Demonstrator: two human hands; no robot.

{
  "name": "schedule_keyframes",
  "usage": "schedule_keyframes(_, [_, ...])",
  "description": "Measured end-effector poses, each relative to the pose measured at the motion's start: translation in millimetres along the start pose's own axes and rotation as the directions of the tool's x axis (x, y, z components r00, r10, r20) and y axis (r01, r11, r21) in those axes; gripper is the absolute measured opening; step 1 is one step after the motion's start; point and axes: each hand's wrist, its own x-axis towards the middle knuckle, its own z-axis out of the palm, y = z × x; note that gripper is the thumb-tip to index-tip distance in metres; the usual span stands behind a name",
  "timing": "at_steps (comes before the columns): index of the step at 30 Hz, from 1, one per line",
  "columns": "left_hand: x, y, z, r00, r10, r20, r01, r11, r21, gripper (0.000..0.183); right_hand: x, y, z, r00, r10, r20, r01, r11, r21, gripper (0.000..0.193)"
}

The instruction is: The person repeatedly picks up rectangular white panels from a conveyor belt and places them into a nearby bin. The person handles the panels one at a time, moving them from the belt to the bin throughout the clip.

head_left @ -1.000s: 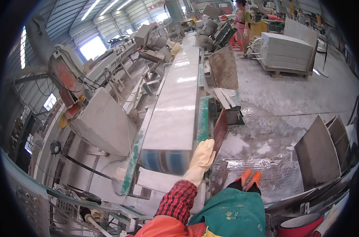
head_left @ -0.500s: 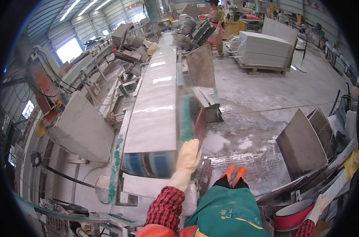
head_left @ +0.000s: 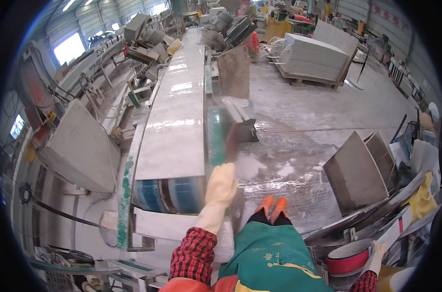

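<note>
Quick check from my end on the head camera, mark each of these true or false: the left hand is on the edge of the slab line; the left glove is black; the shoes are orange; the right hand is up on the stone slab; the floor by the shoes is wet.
1. The left hand rests at the right edge of the conveyor beside the long stone slab. True.
2. The left glove is black. False: it is pale cream, above a red checked sleeve.
3. The shoes are orange. True.
4. The right hand is up on the stone slab. False: it is low at the right, by a red round container.
5. The floor by the shoes is wet. True: it glistens with puddles.
</note>
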Motion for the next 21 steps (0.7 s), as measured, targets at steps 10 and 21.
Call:
schedule_keyframes(10, [-3,5,-11,0.999,-0.038,-0.017,0.036,0.996,-0.076,0.027,-43,-136,-113,0.991,0.123,0.054,-0.104,0.442,0.891,0.069])
schedule_keyframes(21, [4,28,5,0.909,-0.379,0.170,0.376,0.578,-0.724,0.049,-121,-363,-42,0.777,-0.521,0.354,-0.029,0.532,0.846,0.069])
